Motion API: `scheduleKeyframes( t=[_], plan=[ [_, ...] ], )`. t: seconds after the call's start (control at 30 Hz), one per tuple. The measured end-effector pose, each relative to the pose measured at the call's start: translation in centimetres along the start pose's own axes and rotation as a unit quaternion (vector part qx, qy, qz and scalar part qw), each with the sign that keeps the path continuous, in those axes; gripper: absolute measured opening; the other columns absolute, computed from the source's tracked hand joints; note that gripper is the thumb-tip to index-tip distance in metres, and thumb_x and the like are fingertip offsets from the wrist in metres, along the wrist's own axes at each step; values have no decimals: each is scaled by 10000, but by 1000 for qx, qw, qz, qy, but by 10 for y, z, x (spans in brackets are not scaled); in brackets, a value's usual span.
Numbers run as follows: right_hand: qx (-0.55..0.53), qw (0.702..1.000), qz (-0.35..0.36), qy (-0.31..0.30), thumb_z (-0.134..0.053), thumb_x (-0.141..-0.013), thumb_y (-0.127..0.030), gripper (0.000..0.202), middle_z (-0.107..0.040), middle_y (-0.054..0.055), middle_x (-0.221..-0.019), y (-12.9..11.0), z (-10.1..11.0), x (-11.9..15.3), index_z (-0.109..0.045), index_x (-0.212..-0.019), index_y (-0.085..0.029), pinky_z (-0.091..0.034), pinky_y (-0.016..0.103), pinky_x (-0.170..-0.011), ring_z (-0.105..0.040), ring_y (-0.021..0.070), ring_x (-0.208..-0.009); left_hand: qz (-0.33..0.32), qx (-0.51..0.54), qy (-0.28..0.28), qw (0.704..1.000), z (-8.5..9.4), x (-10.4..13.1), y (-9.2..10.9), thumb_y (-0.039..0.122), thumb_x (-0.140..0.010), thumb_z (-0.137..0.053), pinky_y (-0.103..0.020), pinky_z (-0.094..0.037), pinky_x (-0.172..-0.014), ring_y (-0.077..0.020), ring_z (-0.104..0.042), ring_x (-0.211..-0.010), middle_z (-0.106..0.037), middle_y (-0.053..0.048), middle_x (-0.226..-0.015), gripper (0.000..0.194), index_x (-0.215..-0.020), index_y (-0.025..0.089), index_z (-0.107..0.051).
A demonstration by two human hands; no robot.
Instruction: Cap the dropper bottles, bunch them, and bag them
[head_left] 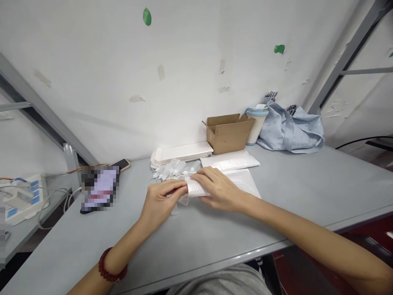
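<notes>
My left hand (162,198) pinches the left end of a white bubble mailer (195,188) between thumb and fingers. From the right, my right hand (217,189) wraps over the same mailer, fingers on top and thumb mostly hidden. Just behind both hands lies a loose pile of small clear plastic pieces with white parts (173,168), their exact kind too small to make out. Another white bubble mailer (245,180) lies flat, partly under my right hand. A third bubble mailer (233,160) rests behind it, beside a stack of white mailers (184,151).
An open cardboard box (230,137) stands against the wall, with a lidded cup (257,125) and a light blue cloth bag (291,129) to its right. On the left are a phone (124,164), a blurred-out item (101,188) and a power strip (26,196) with cables. The grey table's front edge (233,258) runs near my body.
</notes>
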State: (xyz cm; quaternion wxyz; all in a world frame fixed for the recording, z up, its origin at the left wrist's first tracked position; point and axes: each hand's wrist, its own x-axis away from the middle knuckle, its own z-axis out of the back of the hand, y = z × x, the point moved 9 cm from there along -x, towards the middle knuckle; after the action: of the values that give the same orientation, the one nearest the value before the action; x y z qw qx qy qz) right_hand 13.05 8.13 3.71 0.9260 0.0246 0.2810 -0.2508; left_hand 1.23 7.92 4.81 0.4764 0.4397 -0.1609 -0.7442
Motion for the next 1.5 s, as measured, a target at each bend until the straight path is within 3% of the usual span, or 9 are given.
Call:
scheduleKeyframes(
  t=[0.1,0.3,0.5,0.7,0.8,1.03,1.13,1.27,1.5],
  plan=[
    [0,1000,2,9,-576,-741,-143,443,-517,137,-1055,-2,4,0,-434,-1160,-128,-437,377,-771,-460,237,-937,42,37,-10,998,0,-2,-5,257,-754,-600,-261,-503,-620,-190,-647,-692,-725,-15,-752,134,-730,204,-721],
    [12,1000,8,1,-568,-724,-120,448,-514,127,-1047,-3,0,2,-436,-1153,-130,-428,367,-778,-458,231,-936,-36,-56,-169,983,-30,4,5,157,-842,-394,-228,-384,-520,-128,-505,-542,-564,6,-559,338,-581,170,-609],
    [20,1000,5,-2,-559,-715,-93,459,-513,123,-1054,-1,-3,2,-427,-1152,-142,-425,365,-774,-461,230,-935,-119,-125,-124,977,-29,8,11,130,-863,-359,-229,-377,-580,-138,-503,-625,-581,-37,-684,306,-701,162,-617],
    [10,1000,10,-8,-569,-732,-115,452,-512,128,-1057,-6,-3,2,-421,-1158,-139,-425,369,-783,-461,231,-945,-71,-72,-149,984,-31,6,10,124,-819,-384,-217,-335,-509,-107,-403,-506,-479,25,-513,329,-556,171,-574],
    [4,1000,13,-7,-570,-732,-130,454,-513,132,-1062,-5,-1,1,-422,-1161,-138,-428,377,-786,-461,234,-950,-49,-38,-154,986,-28,5,11,151,-817,-412,-220,-391,-530,-116,-480,-526,-548,20,-532,326,-569,179,-622],
    [15,999,-5,40,-583,-732,-175,436,-537,143,-1050,9,16,0,-458,-1146,-123,-448,391,-769,-482,248,-923,28,-49,116,992,34,-3,-6,313,-787,-571,-277,-515,-685,-182,-628,-797,-671,-65,-1002,256,-991,185,-655],
    [8,998,-5,56,-564,-760,-214,410,-546,145,-1067,9,22,0,-458,-1150,-141,-450,415,-791,-494,259,-957,106,-33,20,994,23,-10,-24,398,-765,-583,-267,-513,-596,-189,-635,-728,-691,-61,-915,306,-960,178,-667],
    [40,998,7,51,-522,-827,-298,441,-510,203,-1191,-1,19,0,-423,-1214,-110,-432,468,-862,-466,300,-1105,167,19,-136,976,-5,-6,-34,427,-801,-504,-222,-413,-429,-122,-504,-415,-556,11,-441,382,-541,168,-611],
    [186,982,-6,35,-386,-851,-88,493,-367,282,-1372,-13,-1,4,-320,-1331,3,-408,516,-923,-335,363,-1278,196,51,-57,978,-1,-3,-35,389,-788,-520,-205,-303,-394,-84,-371,-362,-422,59,-365,403,-447,181,-464]
  ],
)
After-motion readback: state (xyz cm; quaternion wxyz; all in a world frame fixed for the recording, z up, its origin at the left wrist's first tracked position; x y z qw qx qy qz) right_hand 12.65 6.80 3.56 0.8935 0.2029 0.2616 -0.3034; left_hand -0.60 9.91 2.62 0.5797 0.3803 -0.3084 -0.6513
